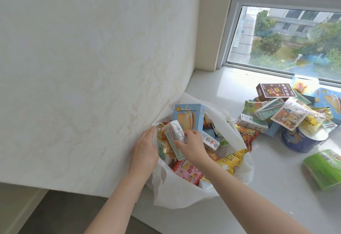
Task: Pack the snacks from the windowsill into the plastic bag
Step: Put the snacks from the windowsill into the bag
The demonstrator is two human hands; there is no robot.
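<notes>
Many snacks are already in the white plastic bag (186, 193), which sits on the windowsill (230, 206) by the wall. A blue cookie box (188, 116) stands up in it, just past the right hand (191, 146). A yellow packet (231, 161) and a pink packet (186, 172) lie in the bag on the near side of that hand. The job looks about half done. A pile of snacks (287, 112) waits far off to the right of the hands, with a blue tub (299, 139) and a green packet (324, 169).

The left hand (145, 150) is curled over the bag's rim and holds it open. The right hand reaches down into the bag. Its fingers pinch a small white and green carton (170, 136), which tilts between the two hands.
</notes>
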